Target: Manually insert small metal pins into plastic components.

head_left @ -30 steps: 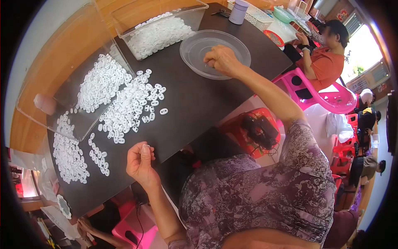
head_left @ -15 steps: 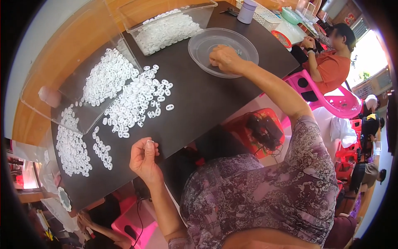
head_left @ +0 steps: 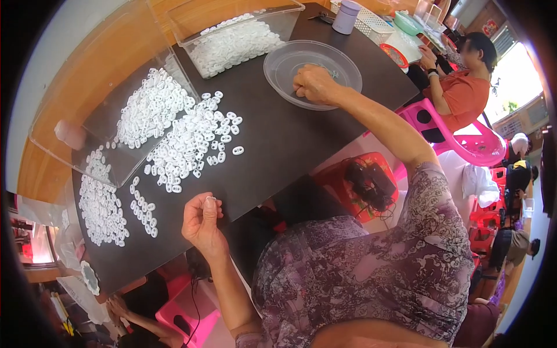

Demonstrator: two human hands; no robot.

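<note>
My left hand is closed above the table's near edge, thumb and forefinger pinching a small white plastic piece that barely shows. Inside a round, shallow, clear plastic tray, my right hand is bunched with its fingertips down at the bottom; whatever they hold is hidden. A few tiny greenish bits lie in the tray beside that hand. Between my hands and to the left spreads a loose heap of small white oval pieces with two holes. A short patch of similar pieces lies in rows nearer my left hand.
A clear bin full of white pieces stands at the back. Another clear bin lies tipped, with a pile inside. A lavender cup and a white basket are at the far right, near a person in orange.
Both my hands stay nearly where they were, the left still pinching and the right still in the tray. The person in orange has raised their hands a little.
</note>
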